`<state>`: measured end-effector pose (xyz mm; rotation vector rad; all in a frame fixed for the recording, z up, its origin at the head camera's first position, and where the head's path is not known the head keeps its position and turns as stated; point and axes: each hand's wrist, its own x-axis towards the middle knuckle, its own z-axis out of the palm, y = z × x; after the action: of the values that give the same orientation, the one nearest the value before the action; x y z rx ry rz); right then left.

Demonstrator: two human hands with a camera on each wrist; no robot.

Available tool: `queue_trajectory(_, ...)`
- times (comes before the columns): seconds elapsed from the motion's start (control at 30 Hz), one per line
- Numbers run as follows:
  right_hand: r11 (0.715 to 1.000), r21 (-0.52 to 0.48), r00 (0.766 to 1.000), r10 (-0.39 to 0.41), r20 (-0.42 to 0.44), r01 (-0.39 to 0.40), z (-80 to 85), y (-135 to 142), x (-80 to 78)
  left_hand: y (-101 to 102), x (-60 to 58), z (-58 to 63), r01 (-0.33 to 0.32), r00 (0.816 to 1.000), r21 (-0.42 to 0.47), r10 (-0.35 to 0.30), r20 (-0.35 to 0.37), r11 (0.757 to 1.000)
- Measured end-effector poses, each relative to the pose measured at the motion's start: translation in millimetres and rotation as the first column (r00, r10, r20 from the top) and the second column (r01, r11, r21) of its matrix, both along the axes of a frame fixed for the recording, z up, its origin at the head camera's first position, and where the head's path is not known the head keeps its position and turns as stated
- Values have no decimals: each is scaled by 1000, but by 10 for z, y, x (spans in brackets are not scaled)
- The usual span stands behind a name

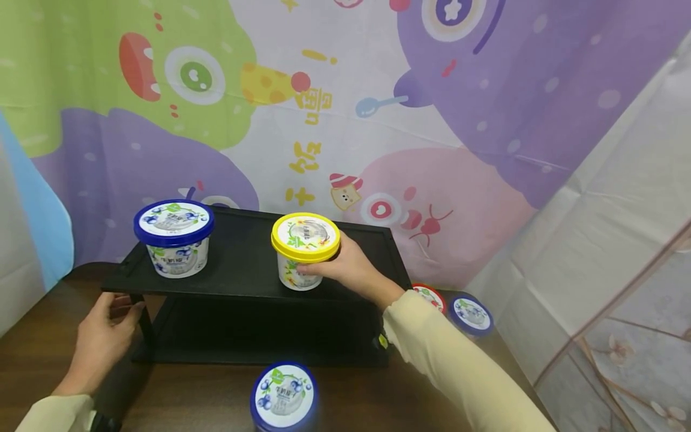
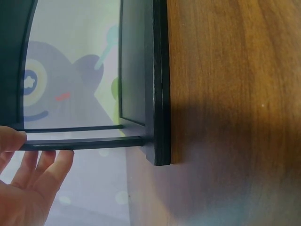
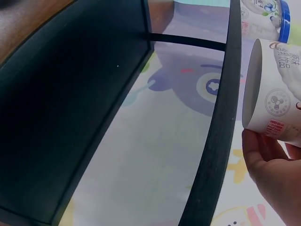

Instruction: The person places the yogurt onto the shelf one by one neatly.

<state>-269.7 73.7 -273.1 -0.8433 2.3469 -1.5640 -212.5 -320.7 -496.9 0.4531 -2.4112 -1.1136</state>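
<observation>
My right hand point(image 1: 353, 270) grips a white tub with a yellow lid point(image 1: 305, 237), fingers and thumb round its side. In the right wrist view the tub's point(image 3: 277, 94) base shows close over the upper board of a two-tier black rack point(image 1: 237, 258). On that board's left end stands a tub with a blue lid point(image 1: 175, 240). My left hand point(image 1: 105, 333) is at the rack's front left corner, under the upper board. The left wrist view shows its thumb on one side of the thin post point(image 2: 84, 143) and its fingertips on the other.
A blue-lidded tub point(image 1: 285, 397) stands on the brown wooden table point(image 1: 200, 396) in front of the rack. To the right are a red-lidded tub point(image 1: 430, 295), partly behind my sleeve, and another blue-lidded tub point(image 1: 471, 314). A cartoon-print curtain point(image 1: 345, 132) hangs behind.
</observation>
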Motion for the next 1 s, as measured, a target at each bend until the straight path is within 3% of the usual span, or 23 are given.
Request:
queue_trajectory(0.13, 1000, 1, 1000, 11, -7, -11, 10, -47, -10, -53, -59, -109, -1, 1000, -4, 1, -3, 1000)
queue_trajectory(0.3, 999, -1, 999, 33, -4, -33, 24, -109, -13, -85, -81, -148, 0, 1000, -1, 0, -2, 1000)
queue_trajectory(0.37, 999, -2, 999, 43, 0, -43, 28, -129, -13, -60, -50, -101, 5, 1000, -7, -5, -13, 1000)
queue_trajectory(0.43, 999, 3, 999, 49, 6, -49, 63, -151, 19, 80, 78, 127, 16, 1000, 3, -16, -17, 1000)
queue_trajectory(0.5, 999, 1, 999, 51, 2, -51, 61, -168, 15, 122, 123, 209, 22, 1000, 5, -22, -22, 1000)
queue_trajectory(0.6, 999, 5, 999, 42, -5, -42, 60, -181, 17, 150, 140, 241, 20, 1000, 3, -20, -21, 1000)
queue_trajectory(0.67, 999, 2, 999, 39, -12, -39, 22, -191, -17, 48, 51, 81, 7, 1000, -16, -7, -20, 1000)
queue_trajectory(1.0, 1000, 9, 1000, 22, -7, -22, 24, -254, -14, 245, 220, 416, 7, 1000, 31, -8, 30, 999)
